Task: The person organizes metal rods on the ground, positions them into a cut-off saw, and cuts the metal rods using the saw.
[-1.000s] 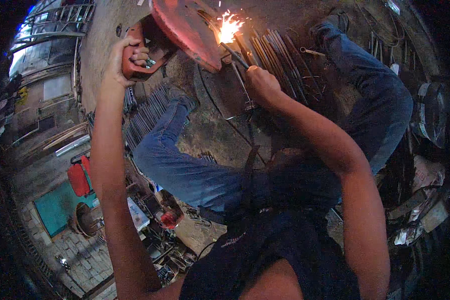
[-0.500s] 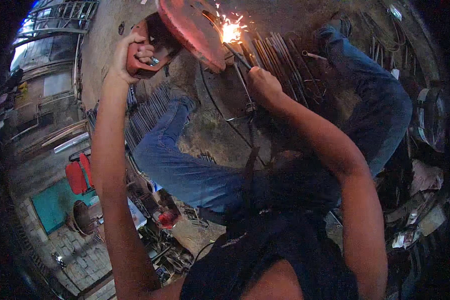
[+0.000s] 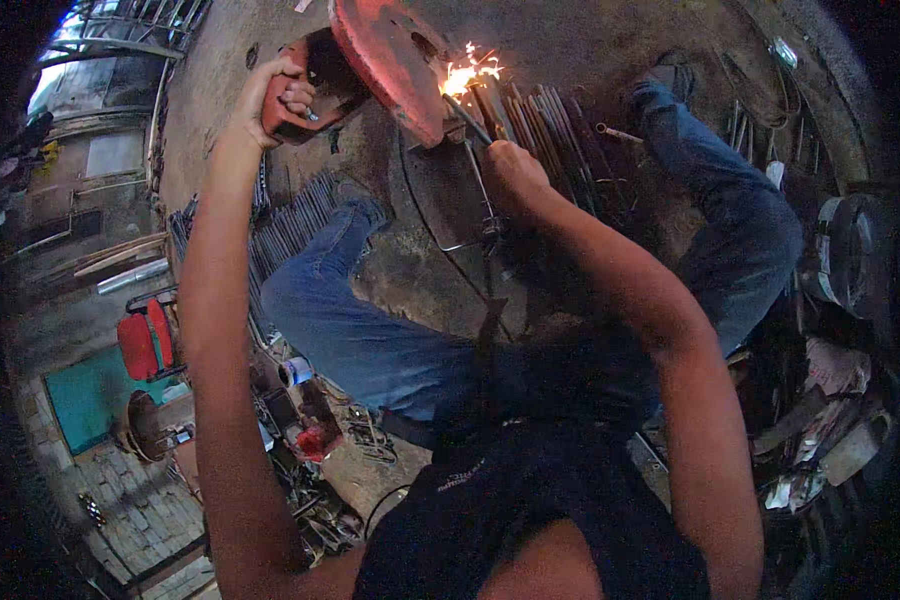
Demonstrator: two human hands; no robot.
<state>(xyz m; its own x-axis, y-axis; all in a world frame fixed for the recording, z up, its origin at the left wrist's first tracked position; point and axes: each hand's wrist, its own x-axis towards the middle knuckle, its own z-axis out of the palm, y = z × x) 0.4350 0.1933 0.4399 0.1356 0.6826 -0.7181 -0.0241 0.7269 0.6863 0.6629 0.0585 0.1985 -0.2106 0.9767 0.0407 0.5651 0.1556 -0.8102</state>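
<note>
A red welding hand shield (image 3: 388, 75) is held up at the top of the view, its broad curved face tilted beside the sparks. My left hand (image 3: 278, 98) wraps around its red box-like handle. Lower and to the right, my right hand (image 3: 518, 172) grips a dark slim bar that looks like a welding electrode holder (image 3: 470, 118). The bar's far end reaches bright orange sparks (image 3: 467, 78), which glare over the contact point. Brown metal pieces (image 3: 490, 108) lie just beside the glow; their exact shape is hard to make out.
Metal rods (image 3: 555, 125) lie bundled right of the sparks, near a short pipe (image 3: 620, 132). More rods (image 3: 295, 215) lie by my left leg. A dark cable (image 3: 425, 205) crosses the floor between my legs. Left are a red chair (image 3: 138, 347) and green panel (image 3: 80, 400).
The view has shifted slightly. The sparks look smaller, and more of the metal beside them shows. Both hands keep their grips, with the bar's far end still at the glow.
</note>
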